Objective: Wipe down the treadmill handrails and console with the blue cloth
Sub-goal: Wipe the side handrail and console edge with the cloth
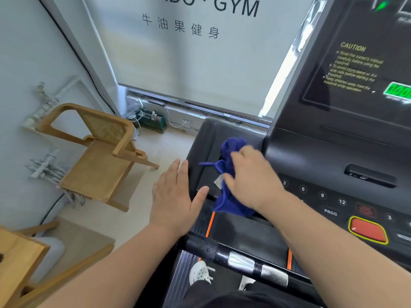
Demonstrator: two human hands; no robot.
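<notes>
pressing the bunched blue cloth [226,174] onto the console's [333,152] left tray, the right hand [251,178] has the keypad rightward; left hand [175,196] flat, empty; wet handrail [240,261] nearer the body.

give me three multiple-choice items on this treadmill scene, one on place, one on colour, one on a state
1. Where is the cloth?
A. on the chair
B. on the console's left tray
C. on the floor

2. What colour is the big button on the console?
A. red
B. white
C. blue

3. How is the left hand?
A. fisted around the handrail
B. holding the cloth
C. open and flat, holding nothing

Answers:
1 B: the right hand presses the cloth there.
2 A: red with a yellow rim.
3 C: its fingers are spread beside the console's edge.
</notes>
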